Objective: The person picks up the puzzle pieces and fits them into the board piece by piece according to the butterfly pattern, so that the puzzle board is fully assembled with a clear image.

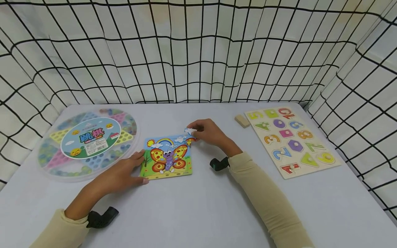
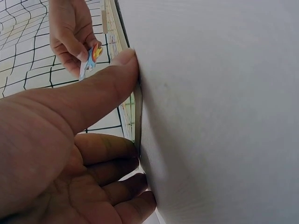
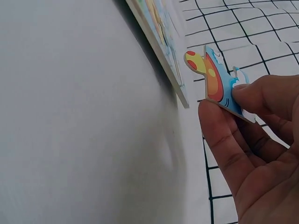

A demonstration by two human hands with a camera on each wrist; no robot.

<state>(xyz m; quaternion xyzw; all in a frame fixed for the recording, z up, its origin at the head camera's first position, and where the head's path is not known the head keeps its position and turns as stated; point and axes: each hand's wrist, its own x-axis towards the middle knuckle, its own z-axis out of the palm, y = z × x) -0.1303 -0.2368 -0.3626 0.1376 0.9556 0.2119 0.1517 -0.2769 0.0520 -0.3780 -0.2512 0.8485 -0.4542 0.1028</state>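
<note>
A butterfly jigsaw puzzle (image 1: pixel 169 160) in its thin tray lies flat on the white table. My left hand (image 1: pixel 124 175) rests at its left side, thumb by the lower left corner and fingers along the edge; in the left wrist view the thumb and fingertips touch the tray's side. Over the puzzle's upper right corner, my right hand (image 1: pixel 207 132) pinches a jigsaw piece (image 3: pixel 216 79) between thumb and fingers. Blue, white, red, orange and yellow show on this piece, with a rounded knob sticking out. It is held tilted, raised off the tray in the right wrist view.
A round clear Chinese checkers box (image 1: pixel 127 120) with coloured beads is at the left. To the right lies a wooden number and shape board (image 1: pixel 297 165), with a small wooden block (image 1: pixel 242 121) near its upper left corner. Black netting (image 1: pixel 201 65) surrounds the table's back and sides.
</note>
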